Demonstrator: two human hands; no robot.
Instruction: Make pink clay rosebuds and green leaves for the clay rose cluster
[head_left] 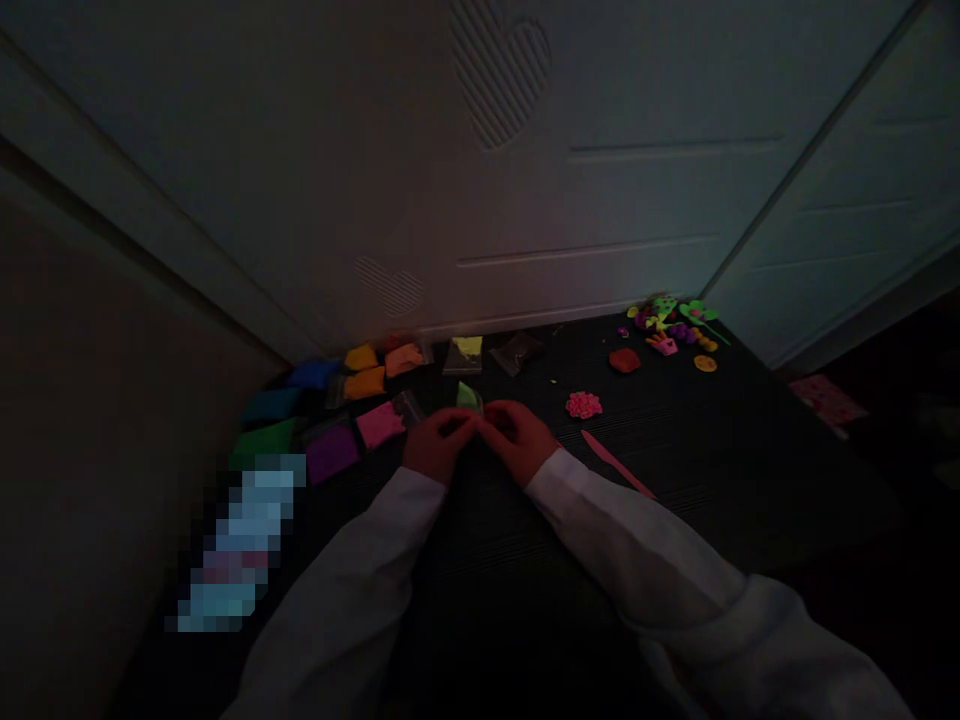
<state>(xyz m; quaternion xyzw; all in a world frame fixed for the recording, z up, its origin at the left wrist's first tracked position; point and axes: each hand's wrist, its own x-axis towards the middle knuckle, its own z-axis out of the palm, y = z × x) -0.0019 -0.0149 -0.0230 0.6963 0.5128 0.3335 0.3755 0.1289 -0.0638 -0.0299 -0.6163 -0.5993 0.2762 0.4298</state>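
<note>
Dark tabletop (514, 560), dim. Bringing fingertips together, left hand (437, 441) and right hand (520, 438), can't tell if gripping; pale-green packet (466, 394) at hands' 12 o'clock. Could knock pink plastic knife (616, 462), 3-to-4 o'clock, with white right sleeve (645, 555).

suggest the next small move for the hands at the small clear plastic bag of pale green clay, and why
Perhaps gently part the near edge of the pale green bag: the bare left hand and bare right hand meet there, each pinching, though dimness hides whether it is open.
</note>
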